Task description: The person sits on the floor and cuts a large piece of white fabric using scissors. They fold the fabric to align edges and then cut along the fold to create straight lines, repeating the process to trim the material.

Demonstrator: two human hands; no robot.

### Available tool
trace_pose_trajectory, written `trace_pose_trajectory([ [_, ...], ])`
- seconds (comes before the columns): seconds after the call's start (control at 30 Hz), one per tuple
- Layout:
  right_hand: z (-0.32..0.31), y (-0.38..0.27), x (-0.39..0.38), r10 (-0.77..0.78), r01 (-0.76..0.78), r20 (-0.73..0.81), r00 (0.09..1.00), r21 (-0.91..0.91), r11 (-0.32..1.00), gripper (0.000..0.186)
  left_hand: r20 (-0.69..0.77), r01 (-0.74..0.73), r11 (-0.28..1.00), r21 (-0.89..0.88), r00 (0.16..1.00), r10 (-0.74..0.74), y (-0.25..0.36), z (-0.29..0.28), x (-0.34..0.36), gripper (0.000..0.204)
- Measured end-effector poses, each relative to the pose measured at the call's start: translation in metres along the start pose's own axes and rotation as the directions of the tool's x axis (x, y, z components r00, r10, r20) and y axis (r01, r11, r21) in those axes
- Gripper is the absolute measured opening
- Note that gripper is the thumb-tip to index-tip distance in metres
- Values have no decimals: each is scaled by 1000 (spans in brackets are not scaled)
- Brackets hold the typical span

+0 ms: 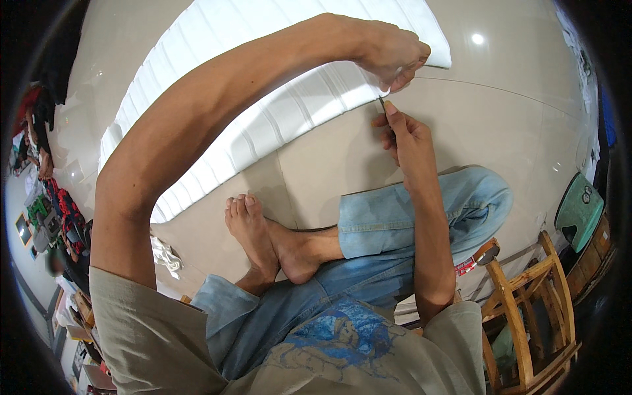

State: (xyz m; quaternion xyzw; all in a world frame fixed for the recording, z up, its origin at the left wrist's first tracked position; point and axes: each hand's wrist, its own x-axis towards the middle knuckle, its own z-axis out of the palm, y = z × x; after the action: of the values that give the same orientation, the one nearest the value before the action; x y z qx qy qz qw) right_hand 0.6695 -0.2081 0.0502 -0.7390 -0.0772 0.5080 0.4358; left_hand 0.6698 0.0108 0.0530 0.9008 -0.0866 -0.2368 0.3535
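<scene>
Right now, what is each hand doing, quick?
Left hand: closed, pinching the edge of the white quilted cloth.
Right hand: closed around a thin dark tool, kind unclear.

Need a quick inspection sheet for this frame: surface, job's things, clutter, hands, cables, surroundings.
Surface: glossy pale tiled floor; the person sits cross-legged on it, barefoot.
Job's things: white ribbed sheet lying flat on the floor; a thin dark tool, kind unclear, at its near edge.
Clutter: crumpled white scrap by the left knee.
Hands: left hand pinches the sheet's edge; right hand grips the thin tool, fingers closed around it.
Cables: nothing seen.
Surroundings: wooden chair at right, green panel-like object beyond it, colourful goods along the left rim, blurred.
</scene>
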Motion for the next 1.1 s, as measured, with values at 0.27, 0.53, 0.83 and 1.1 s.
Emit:
trace_pose_trajectory([
  [0.27, -5, 3, -26, 96, -97, 62, 993, 14, 995, 54, -29, -129, 922, 366, 988, 149, 20, 1, -17, 20],
  [0.53, 23, 11, -43, 167, -182, 220, 961, 53, 982, 54, 143, -195, 826, 529, 980, 140, 35, 19, -42, 12],
  [0.83, 23, 10, -27, 91, -105, 179, 980, 70, 992, 56, 137, -52, 972, 227, 990, 21, 16, 9, -25, 3],
  [1.1, 28, 12, -21, 61, -72, 161, 985, 59, 996, 53, 136, -22, 981, 194, 991, -5, 16, 10, -22, 4],
])
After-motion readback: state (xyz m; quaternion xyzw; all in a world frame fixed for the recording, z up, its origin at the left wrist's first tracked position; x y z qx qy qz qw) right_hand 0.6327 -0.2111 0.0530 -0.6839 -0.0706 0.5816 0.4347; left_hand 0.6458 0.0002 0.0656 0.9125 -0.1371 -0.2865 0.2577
